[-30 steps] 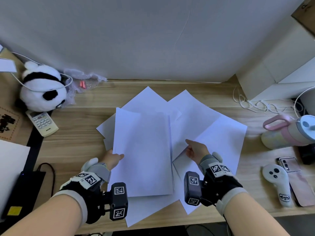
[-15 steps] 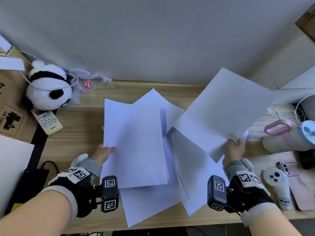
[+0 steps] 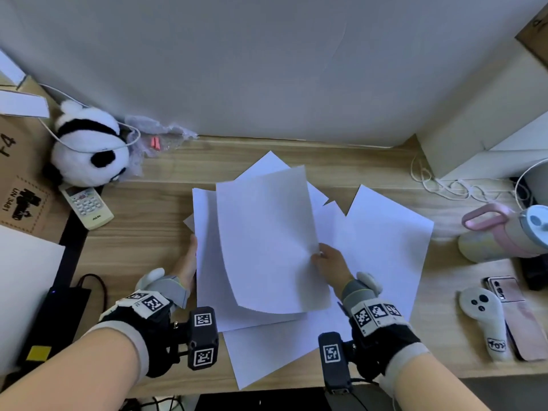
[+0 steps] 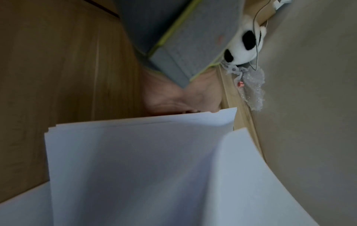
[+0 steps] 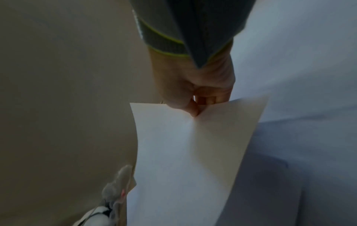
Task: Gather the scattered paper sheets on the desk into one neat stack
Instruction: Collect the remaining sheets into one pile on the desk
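Note:
Several white paper sheets lie overlapping on the wooden desk (image 3: 148, 247). My left hand (image 3: 189, 262) holds the left edge of a partly gathered stack (image 3: 207, 262); its fingers are hidden beneath the paper. In the left wrist view the stack (image 4: 135, 152) covers the fingers of the left hand (image 4: 173, 99). My right hand (image 3: 324, 258) pinches the right edge of one sheet (image 3: 264, 238), which curves over the stack. The right wrist view shows thumb and fingers of the right hand (image 5: 195, 110) creasing that sheet (image 5: 183, 152). Loose sheets remain at the right (image 3: 385, 241) and front (image 3: 267, 351).
A panda plush (image 3: 86, 149) and a remote (image 3: 86, 207) sit at the back left. A pink-handled bottle (image 3: 504, 232), a white controller (image 3: 486, 324) and a phone (image 3: 516, 315) lie at the right. White cable (image 3: 444, 188) coils near a box.
My right hand lifted one sheet off the desk up to the right, then carried it left over the stack. My left hand kept its hold on the stack's left edge.

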A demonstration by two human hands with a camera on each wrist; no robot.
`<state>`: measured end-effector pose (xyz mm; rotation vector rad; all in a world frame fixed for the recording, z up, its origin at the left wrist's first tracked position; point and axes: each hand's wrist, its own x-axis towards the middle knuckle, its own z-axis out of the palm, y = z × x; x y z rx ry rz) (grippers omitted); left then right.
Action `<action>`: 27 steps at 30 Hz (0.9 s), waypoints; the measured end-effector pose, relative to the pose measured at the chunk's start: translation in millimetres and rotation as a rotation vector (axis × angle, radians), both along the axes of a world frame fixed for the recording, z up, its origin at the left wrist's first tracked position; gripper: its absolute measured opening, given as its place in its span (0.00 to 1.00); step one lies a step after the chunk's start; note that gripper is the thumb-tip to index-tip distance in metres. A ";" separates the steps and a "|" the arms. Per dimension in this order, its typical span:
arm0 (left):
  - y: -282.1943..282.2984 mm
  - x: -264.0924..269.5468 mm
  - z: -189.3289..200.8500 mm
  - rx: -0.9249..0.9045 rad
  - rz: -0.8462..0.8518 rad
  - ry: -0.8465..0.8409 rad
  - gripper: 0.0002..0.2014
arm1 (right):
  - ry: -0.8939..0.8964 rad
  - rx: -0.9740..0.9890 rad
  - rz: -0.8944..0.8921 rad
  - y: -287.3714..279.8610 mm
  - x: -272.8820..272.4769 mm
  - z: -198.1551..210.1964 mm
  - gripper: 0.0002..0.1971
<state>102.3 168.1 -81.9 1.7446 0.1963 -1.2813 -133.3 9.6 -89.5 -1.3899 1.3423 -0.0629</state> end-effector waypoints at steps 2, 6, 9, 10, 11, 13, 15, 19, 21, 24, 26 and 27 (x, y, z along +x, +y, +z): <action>1.1 -0.8 -0.6 -0.013 -0.007 0.043 0.31 | 0.017 0.014 0.016 8.2 7.9 -3.6 0.16; -0.2 -6.6 -2.3 -0.007 -0.135 -0.034 0.23 | -0.033 0.112 0.075 15.9 19.7 -0.4 0.11; 3.3 -6.4 -8.7 0.086 -0.220 -0.162 0.23 | 0.009 0.032 -0.032 7.8 26.9 -5.5 0.06; 4.1 -4.9 -9.6 0.091 -0.229 -0.180 0.22 | 0.017 0.012 -0.142 1.8 28.1 -6.0 0.06; 5.5 -2.4 -11.5 0.093 -0.224 -0.193 0.22 | -0.014 0.030 -0.253 -4.0 29.8 -4.6 0.05; 9.4 4.6 -13.2 0.103 -0.229 -0.216 0.23 | -0.132 0.154 -0.411 -15.5 37.6 -4.1 0.07; 13.6 10.5 -17.0 0.115 -0.246 -0.231 0.23 | -0.240 0.287 -0.538 -23.1 49.0 2.2 0.12; 19.8 12.8 -21.2 0.107 -0.274 -0.184 0.23 | -0.146 0.327 -0.429 -27.8 69.6 3.6 0.17; 22.1 12.5 -21.4 0.099 -0.260 -0.167 0.23 | -0.013 0.186 -0.241 -28.1 76.9 0.2 0.19; 26.6 18.5 -22.2 0.061 -0.173 -0.131 0.23 | 0.168 -0.123 -0.052 -28.1 75.8 2.3 0.18; 29.0 25.3 -21.3 0.039 -0.090 -0.114 0.24 | 0.159 -0.256 -0.125 -31.8 67.5 5.3 0.15; 30.2 29.5 -21.5 0.027 -0.054 -0.114 0.24 | 0.132 -0.281 -0.189 -35.6 60.8 4.3 0.11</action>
